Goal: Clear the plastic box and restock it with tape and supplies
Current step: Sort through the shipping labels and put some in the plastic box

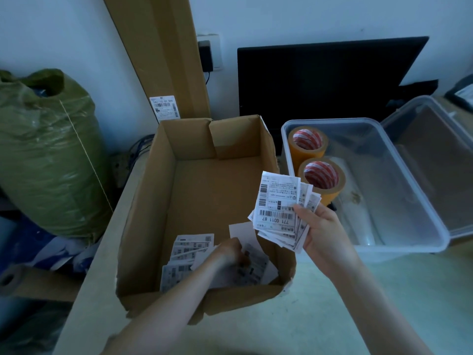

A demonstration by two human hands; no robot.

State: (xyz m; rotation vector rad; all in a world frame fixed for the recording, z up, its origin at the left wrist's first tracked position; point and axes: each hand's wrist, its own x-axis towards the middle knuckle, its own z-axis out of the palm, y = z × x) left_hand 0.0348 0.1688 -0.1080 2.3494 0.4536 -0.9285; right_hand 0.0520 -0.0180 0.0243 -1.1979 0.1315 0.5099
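A clear plastic box (399, 208) stands on the table at the right. Two rolls of yellow tape (308, 143) (323, 178) stand at its left end. My right hand (320, 226) holds a fanned stack of printed shipping labels (279, 208) up between the plastic box and an open cardboard box (194, 190). My left hand (230, 253) reaches down into the cardboard box, fingers curled on the loose labels (189, 249) lying at its near end.
The plastic box's clear lid (440, 160) lies behind it at the right. A black monitor (327, 75) stands at the back. A full green sack (46, 155) sits left of the table. A tall flat carton (163, 55) leans on the wall.
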